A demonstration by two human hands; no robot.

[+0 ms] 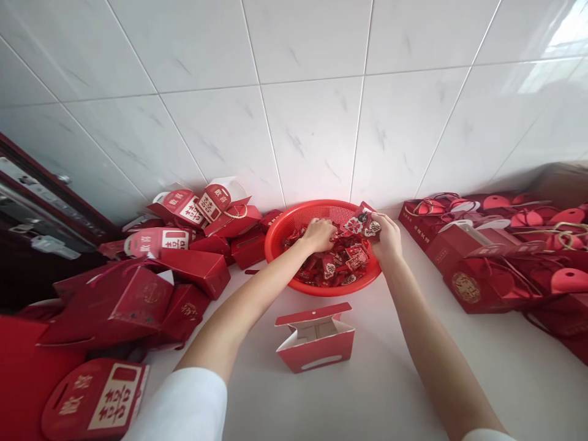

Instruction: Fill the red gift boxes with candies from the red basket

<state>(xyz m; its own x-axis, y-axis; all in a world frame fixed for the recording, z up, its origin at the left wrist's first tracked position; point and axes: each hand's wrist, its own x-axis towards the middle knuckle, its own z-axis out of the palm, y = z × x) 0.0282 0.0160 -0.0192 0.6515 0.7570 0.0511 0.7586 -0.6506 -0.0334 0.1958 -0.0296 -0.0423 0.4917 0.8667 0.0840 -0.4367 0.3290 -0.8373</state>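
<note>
Red-wrapped candies lie in a red plastic basket with a perforated wall. My left hand reaches down among them, fingers curled; what they hold, if anything, is hidden. Above the basket's right rim, my right hand grips several wrapped candies with pink and white prints. Nearer to me, a small red gift box stands upright on the table with its top open, showing a pale inside.
Red gift boxes and bags with gold characters pile up on the left. More red bags with cord handles crowd the right side. A white tiled wall rises behind the table.
</note>
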